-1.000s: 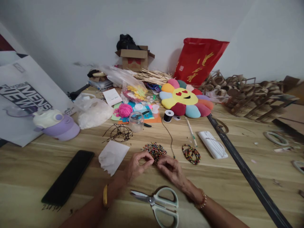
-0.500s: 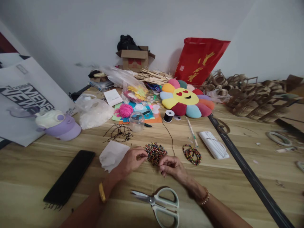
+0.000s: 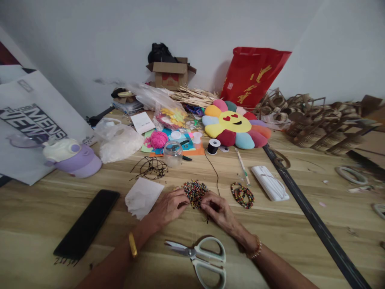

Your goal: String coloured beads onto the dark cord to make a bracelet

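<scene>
A pile of small multicoloured beads [image 3: 195, 192] lies on the wooden table between my two hands. At its left edge is my left hand [image 3: 172, 205], thumb and fingers curled together; anything between the tips is too small to make out. My right hand [image 3: 219, 209] is closed in a pinch at the pile's right edge. A thin black cord [image 3: 214, 166] runs from a spool [image 3: 213, 147] down to this hand, and a short dark end hangs below its fingers. White-handled scissors [image 3: 200, 257] lie partly spread, nearer to me.
Beaded bracelets [image 3: 242, 196] and a white power bank [image 3: 270, 183] lie to the right. To the left are crumpled white paper [image 3: 143, 197] and a black phone [image 3: 87, 224]. Cut black cords [image 3: 150, 167], a clear jar [image 3: 173, 154] and a flower cushion [image 3: 236, 123] stand farther back.
My left hand has turned lower and its fingertips have moved in against the bead pile. My right fingers have shifted slightly toward the beads, still pinched.
</scene>
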Available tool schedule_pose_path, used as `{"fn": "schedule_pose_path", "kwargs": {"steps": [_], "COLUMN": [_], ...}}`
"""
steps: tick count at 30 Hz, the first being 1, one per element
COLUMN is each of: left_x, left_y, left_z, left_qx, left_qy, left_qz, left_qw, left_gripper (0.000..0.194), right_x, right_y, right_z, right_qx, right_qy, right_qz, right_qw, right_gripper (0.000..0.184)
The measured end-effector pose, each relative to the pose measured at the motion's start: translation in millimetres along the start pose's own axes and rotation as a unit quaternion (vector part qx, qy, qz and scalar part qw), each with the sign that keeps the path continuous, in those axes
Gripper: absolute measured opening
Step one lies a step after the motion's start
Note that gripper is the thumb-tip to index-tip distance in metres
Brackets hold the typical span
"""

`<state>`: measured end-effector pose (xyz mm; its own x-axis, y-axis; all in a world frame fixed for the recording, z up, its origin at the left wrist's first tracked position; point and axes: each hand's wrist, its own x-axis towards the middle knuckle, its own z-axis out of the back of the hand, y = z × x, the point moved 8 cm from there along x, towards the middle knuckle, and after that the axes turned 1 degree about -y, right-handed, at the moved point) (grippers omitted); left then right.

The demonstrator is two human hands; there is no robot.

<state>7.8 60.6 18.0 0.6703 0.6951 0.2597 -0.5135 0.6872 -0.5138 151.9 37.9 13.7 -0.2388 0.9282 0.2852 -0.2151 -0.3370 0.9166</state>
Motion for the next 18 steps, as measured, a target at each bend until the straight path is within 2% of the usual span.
{"fn": "schedule_pose_path", "kwargs": {"steps": [3, 8, 18], "left_x": [-0.8, -1.7, -2.1], "left_y": [-4.0, -11.4, -17.6], "left_z": [-5.7, -14.8, -22.9], "left_qx": [-0.010, 0.004, 0.064], "left_qy": [-0.007, 0.007, 0.029], "left_qz": [-0.008, -0.018, -0.050], "left_qw": [1.000, 1.000, 0.996], "left_gripper": [0.013, 0.013, 0.019], "right_x": [0.7, -0.1, 0.9], "right_y": [1.4, -8.8, -21.1], "right_z": [0.9, 2.3, 11.1], "right_qx": [-0.027, -0.035, 0.052], "right_qy": [-0.002, -0.014, -0.062], "right_qz": [0.020, -0.008, -0.075], "right_qw": [0.999, 0.999, 0.994], "right_gripper": [0.027, 0.021, 0.023]}}
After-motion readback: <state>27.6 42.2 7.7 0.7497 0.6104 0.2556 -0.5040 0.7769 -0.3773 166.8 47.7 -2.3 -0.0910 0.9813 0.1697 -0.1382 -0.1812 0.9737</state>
